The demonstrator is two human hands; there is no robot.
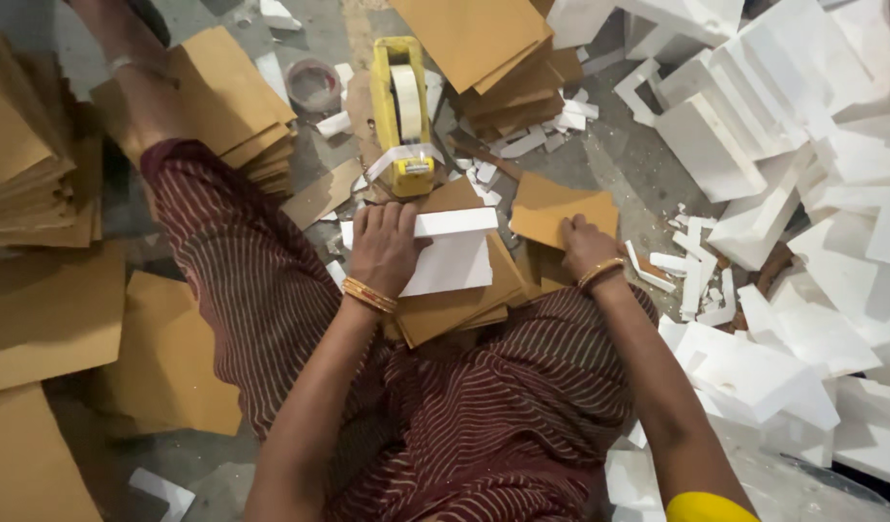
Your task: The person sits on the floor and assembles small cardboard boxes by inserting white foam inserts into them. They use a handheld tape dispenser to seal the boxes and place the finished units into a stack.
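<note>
At frame centre, the left hand [385, 246] presses flat on a foam block [454, 253] lying crosswise; the right hand [582, 244] grips cardboard [551, 215] just right of it.

two hands [387, 246], one tape dispenser [403, 116]

We see a grey concrete floor [648, 179], dusty and littered with white foam scraps [691, 275]. Stacks of brown cardboard sheets [39, 164] crowd its left side; white foam blocks [802, 145] pile up on its right.
</note>
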